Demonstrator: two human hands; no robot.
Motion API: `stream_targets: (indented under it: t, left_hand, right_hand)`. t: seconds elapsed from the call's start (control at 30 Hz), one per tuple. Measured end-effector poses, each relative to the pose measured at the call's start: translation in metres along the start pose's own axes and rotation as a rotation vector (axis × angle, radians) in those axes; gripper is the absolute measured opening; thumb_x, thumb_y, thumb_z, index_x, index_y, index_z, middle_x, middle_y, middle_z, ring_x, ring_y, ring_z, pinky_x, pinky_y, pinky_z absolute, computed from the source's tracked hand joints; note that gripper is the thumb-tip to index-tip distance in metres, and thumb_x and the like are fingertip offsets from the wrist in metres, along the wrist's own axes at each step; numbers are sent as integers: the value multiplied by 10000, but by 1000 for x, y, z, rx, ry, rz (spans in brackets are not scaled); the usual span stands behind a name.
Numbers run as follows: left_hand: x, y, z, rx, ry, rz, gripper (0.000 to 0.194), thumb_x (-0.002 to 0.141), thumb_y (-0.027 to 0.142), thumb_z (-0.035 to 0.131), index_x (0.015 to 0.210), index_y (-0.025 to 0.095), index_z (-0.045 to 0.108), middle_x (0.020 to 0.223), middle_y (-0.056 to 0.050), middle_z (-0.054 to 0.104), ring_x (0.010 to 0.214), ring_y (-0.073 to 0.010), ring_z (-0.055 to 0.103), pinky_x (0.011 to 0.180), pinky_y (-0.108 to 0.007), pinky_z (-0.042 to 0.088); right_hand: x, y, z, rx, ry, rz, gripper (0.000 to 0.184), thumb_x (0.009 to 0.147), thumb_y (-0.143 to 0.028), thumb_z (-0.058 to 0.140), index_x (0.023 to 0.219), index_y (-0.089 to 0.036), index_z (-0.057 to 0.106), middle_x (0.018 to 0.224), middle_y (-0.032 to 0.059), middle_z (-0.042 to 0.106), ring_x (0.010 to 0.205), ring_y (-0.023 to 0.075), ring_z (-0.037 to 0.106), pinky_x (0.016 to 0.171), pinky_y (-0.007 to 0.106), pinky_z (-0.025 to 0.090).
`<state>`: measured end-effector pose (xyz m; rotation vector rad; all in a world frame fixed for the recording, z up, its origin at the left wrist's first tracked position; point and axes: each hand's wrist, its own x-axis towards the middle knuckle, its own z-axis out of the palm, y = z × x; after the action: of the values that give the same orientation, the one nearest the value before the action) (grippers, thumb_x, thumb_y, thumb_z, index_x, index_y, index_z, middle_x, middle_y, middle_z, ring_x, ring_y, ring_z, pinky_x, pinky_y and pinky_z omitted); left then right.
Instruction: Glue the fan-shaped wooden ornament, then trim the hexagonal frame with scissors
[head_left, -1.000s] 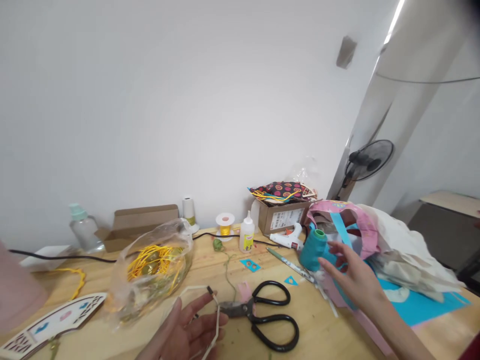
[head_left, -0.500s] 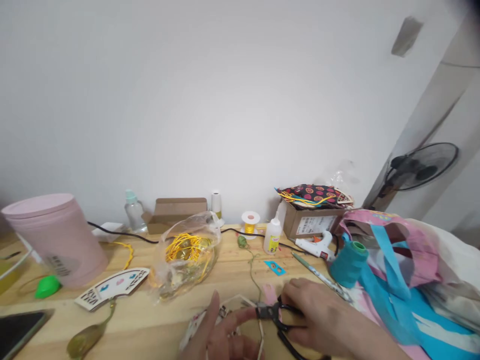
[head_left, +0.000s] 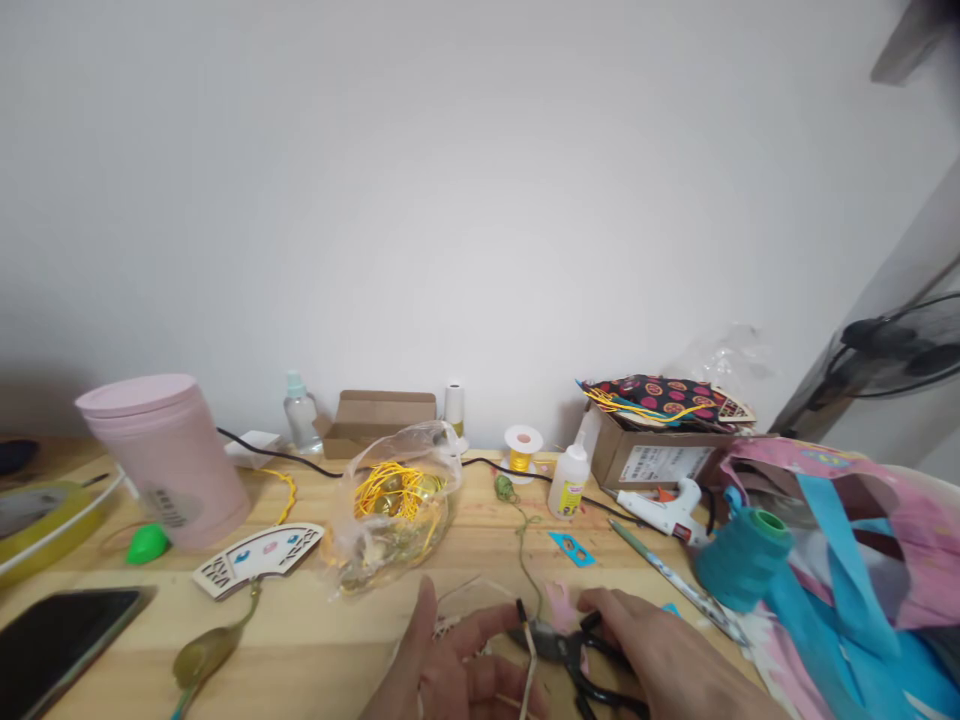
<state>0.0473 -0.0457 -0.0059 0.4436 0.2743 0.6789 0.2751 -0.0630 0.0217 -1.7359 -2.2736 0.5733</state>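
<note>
My left hand (head_left: 469, 665) is at the bottom centre, thumb up and fingers curled around a pale patterned piece (head_left: 450, 628), mostly hidden behind the fingers. A thin pale cord (head_left: 531, 650) loops from this piece past the fingertips; a small dark bit shows near its bend. Just to the right, my right hand (head_left: 660, 650) grips the black handles of a pair of scissors (head_left: 559, 645), whose dark blades point left towards the cord. Behind the scissors lie a pink cut-out piece (head_left: 559, 604) and a green string (head_left: 525, 555).
A plastic bag of yellow cord (head_left: 397, 510), a glue bottle (head_left: 570, 480), a glue gun (head_left: 667, 510), a pen (head_left: 660, 570) and a teal thread cone (head_left: 746, 560) lie around. Leftward are a fan-shaped piece (head_left: 259, 558), a phone (head_left: 67, 640) and a pink canister (head_left: 165, 460).
The view has shifted left, so things on the table appear further right. My right hand and the scissors have moved slightly away from my left fingertips.
</note>
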Motion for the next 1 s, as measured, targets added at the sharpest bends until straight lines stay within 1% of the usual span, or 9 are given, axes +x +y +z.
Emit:
stream_targets:
  t: [0.1, 0.2, 0.33, 0.4, 0.47, 0.63, 0.83, 0.93, 1.0]
  left_hand:
    - [-3, 2, 5, -3, -34, 42, 700, 676, 689, 409, 1043, 131, 620, 879, -141, 699, 833, -232, 629, 776, -307, 370]
    - [-8, 7, 9, -6, -42, 83, 675, 655, 690, 440, 1049, 172, 621, 911, -129, 692, 843, -249, 616, 791, -338, 372]
    - [-9, 11, 10, -9, -40, 74, 644, 717, 660, 378, 1041, 161, 625, 899, -126, 677, 830, -260, 604, 774, -348, 374]
    - [-7, 10, 8, -9, -29, 61, 624, 737, 637, 374, 1030, 149, 630, 894, -131, 677, 826, -254, 603, 781, -351, 371]
    - [-5, 9, 7, -16, 5, 60, 613, 751, 622, 368, 1016, 137, 635, 889, -138, 679, 827, -250, 603, 786, -349, 369]
    - [-4, 8, 6, -22, 22, 73, 597, 781, 593, 332, 1000, 130, 638, 880, -145, 681, 817, -235, 606, 767, -336, 381]
    - [-6, 11, 7, -57, -3, 59, 581, 781, 581, 350, 1012, 131, 637, 881, -145, 681, 833, -243, 601, 788, -348, 378]
    - [-7, 10, 11, -56, -7, 47, 572, 764, 582, 391, 999, 127, 644, 869, -144, 683, 808, -243, 604, 767, -338, 386]
    - [-8, 10, 15, -47, -11, 38, 533, 758, 552, 437, 991, 121, 648, 866, -143, 684, 818, -242, 602, 776, -335, 383]
  right_hand:
    - [-3, 3, -1, 57, 4, 35, 376, 589, -207, 600, 956, -251, 529, 849, 2, 621, 753, 163, 570, 632, 212, 414]
    - [-2, 14, -12, 196, -12, -14, 262, 602, -196, 581, 853, -239, 517, 708, -41, 531, 620, 117, 492, 533, 185, 384]
    - [10, 22, -19, 430, 52, -47, 366, 633, -174, 524, 997, -215, 507, 691, -36, 496, 577, 118, 490, 500, 203, 398]
    - [19, 17, -9, 496, 142, -7, 392, 617, -184, 537, 1009, -198, 537, 678, -21, 536, 577, 141, 530, 517, 232, 431]
    - [26, 9, 7, 593, 202, -26, 379, 629, -211, 547, 1008, -194, 562, 729, 10, 612, 692, 182, 593, 613, 264, 474]
    - [36, 4, 35, 417, 239, -160, 269, 703, -190, 508, 950, -208, 612, 836, 28, 670, 758, 187, 615, 680, 269, 482]
    - [39, 40, 17, 218, 440, -77, 408, 701, -186, 509, 1108, -184, 524, 1049, 99, 621, 899, 234, 588, 732, 342, 474]
    - [39, 39, 12, 235, 460, -138, 372, 741, -165, 463, 1111, -200, 489, 1053, 83, 604, 917, 210, 574, 753, 319, 460]
    - [41, 28, 15, 213, 401, -241, 328, 767, -145, 434, 1085, -205, 486, 987, 71, 605, 887, 191, 567, 755, 299, 449]
